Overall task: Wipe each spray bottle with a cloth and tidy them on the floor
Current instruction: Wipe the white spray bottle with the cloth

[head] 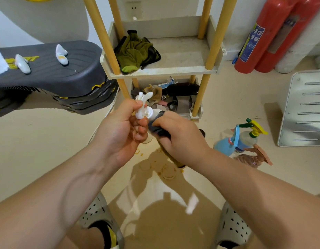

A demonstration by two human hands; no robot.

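Note:
My left hand (122,127) grips the white trigger head of a spray bottle (144,106) held up in front of me. My right hand (180,139) holds a dark grey cloth (158,129) wrapped around the bottle's body, which is mostly hidden under cloth and fingers. On the floor to the right stand a light blue spray bottle (225,145) and a clear bottle with a yellow-green trigger (251,136). A brown spray bottle (252,158) lies beside them.
A wooden shelf rack (162,71) stands straight ahead with a green cloth (137,51) on its shelf and clutter below. Dark stacked mats (53,76) jut in at left. Red fire extinguishers (263,36) and a white slotted panel (305,108) stand at right. The floor below is wet.

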